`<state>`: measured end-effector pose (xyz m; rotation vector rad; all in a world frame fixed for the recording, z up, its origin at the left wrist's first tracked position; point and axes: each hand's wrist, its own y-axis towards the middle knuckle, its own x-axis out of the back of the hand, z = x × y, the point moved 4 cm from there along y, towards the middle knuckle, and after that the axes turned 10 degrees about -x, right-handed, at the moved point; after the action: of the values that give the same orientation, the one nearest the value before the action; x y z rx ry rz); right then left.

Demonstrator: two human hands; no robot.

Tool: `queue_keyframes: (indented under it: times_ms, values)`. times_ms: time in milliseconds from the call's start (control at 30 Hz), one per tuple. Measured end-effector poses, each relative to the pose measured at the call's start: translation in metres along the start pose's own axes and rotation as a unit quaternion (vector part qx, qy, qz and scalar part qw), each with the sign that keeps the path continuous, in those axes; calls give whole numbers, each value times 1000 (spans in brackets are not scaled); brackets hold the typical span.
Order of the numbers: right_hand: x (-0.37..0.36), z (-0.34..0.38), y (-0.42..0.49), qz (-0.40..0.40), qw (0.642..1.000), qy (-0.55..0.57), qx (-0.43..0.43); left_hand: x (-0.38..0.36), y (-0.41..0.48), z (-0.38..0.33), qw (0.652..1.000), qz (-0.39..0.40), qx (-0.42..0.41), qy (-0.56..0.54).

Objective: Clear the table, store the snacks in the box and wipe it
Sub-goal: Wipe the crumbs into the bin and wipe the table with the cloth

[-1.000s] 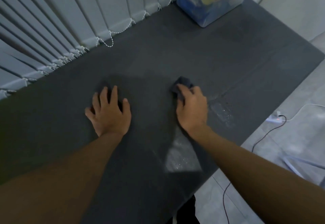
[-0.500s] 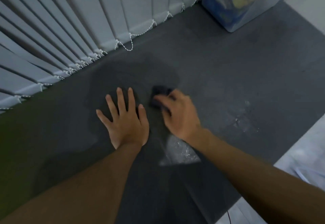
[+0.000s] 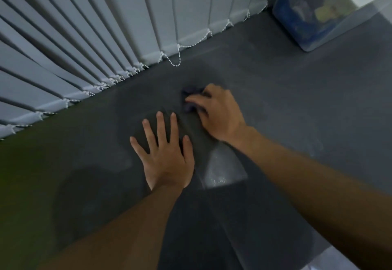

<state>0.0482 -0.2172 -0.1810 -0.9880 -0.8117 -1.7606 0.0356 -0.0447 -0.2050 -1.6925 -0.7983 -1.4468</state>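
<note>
Since a second ago my right hand (image 3: 220,112) has carried the cloth (image 3: 191,100) away from the near right part of the table (image 3: 297,108) and over toward the blinds (image 3: 106,36); it now sits farther from me and just beyond my left hand's fingertips. My left hand (image 3: 165,155) has moved little on the surface, though its fingers, bunched before, are now spread.

My left hand lies flat, palm down, fingers wide and straight, gripping nothing. My right hand is curled over the small dark cloth, fingers bent down onto it and pressing it against the tabletop; only a bit of the cloth peeks out past my fingertips, blurred.

The table is dark grey. A pale, speckled patch (image 3: 222,170) shows on it between my two forearms, close to my left wrist. The clear plastic box (image 3: 314,15) stands on the far right corner of the table, next to the end of the blinds and well apart from both hands. Through its wall I see blue and yellow shapes that look like snack packets, too blurred to tell more. A beaded chain (image 3: 178,57) hangs along the bottom of the blinds, drooping onto the table edge.
</note>
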Motion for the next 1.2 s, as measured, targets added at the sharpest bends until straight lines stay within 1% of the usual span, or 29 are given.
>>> queue_keyframes:
  times_ms: [67, 100, 133, 167, 200, 267, 300, 333, 367, 400, 467, 500, 533, 567, 600, 667, 700, 733, 767, 833, 867, 900, 933, 1000, 1033, 1067, 1100, 1133, 1200]
  values:
    - [13, -19, 27, -80, 990, 1, -116, 0, 1, 0, 1000, 5, 0, 1]
    - [14, -24, 37, -104, 980, -4, -168, 0, 1, 0, 1000, 9, 0, 2]
    - [10, -19, 42, -108, 977, -13, -183, 0, 1, 0, 1000, 11, 1, 3]
    - [4, -7, 44, -95, 983, -8, -160, 0, 1, 0, 1000, 12, 2, 2]
    - [-3, 9, 44, -68, 992, 9, -104, 0, 2, 0, 1000, 11, 3, 2]
    - [-15, 31, 36, 7, 998, 29, 48, 2, 2, -1, 1000, 10, 2, 5]
    - [-15, 30, 36, 35, 995, 25, 95, 2, 2, -1, 1000, 11, 1, 6]
    - [-10, 22, 42, 37, 993, 16, 111, 2, 2, -1, 1000, 13, 0, 7]
    - [-3, 8, 51, 18, 996, 2, 93, 2, 1, -1, 1000, 15, 0, 8]
    - [6, -9, 62, -20, 999, -18, 45, 2, 1, -1, 1000, 16, -1, 9]
    - [27, -49, 79, -104, 988, -38, -106, 2, 0, -1, 1000, 13, -5, 13]
    - [33, -63, 80, -128, 976, -20, -174, 3, 0, -1, 1000, 11, -7, 15]
    - [34, -66, 77, -136, 970, 4, -201, 3, 1, -1, 1000, 9, -8, 15]
    - [30, -59, 71, -128, 974, 21, -186, 3, 1, -1, 1000, 8, -7, 15]
    - [23, -46, 61, -106, 985, 30, -132, 3, 1, -1, 1000, 6, -6, 15]
    - [13, -22, 37, -32, 999, 38, 21, 2, 1, -1, 1000, -1, -14, 13]
    - [13, -20, 31, -4, 997, 31, 67, 1, 1, -1, 1000, -5, -27, 11]
    - [18, -27, 33, -6, 997, 25, 78, 1, 0, -2, 999, -9, -43, 8]
    - [25, -41, 40, -36, 998, 21, 45, 1, 0, -3, 998, -11, -58, 7]
    - [44, -78, 49, -121, 987, 20, -104, 1, 1, -5, 997, -10, -71, 6]
    - [46, -90, 45, -139, 977, 22, -162, 2, 1, -5, 997, -11, -70, 0]
    - [43, -92, 38, -137, 974, 25, -178, 4, 2, -6, 998, -14, -67, -7]
    - [38, -84, 29, -116, 981, 27, -155, 6, 2, -6, 998, -18, -62, -12]
    - [31, -66, 8, -51, 997, 37, -48, 13, 6, -9, 998, -35, -53, -22]
    - [32, -65, 4, -22, 999, 37, -10, 19, 11, -11, 997, -53, -48, -36]
    - [38, -70, 5, -16, 999, 31, 0, 24, 20, -16, 995, -75, -42, -55]
    - [44, -78, 9, -36, 999, 25, -23, 29, 31, -23, 992, -96, -35, -76]
    - [50, -88, 11, -71, 995, 23, -71, 33, 44, -33, 989, -108, -32, -99]
    - [52, -96, 7, -128, 977, 35, -166, 33, 69, -59, 986, -84, -46, -134]
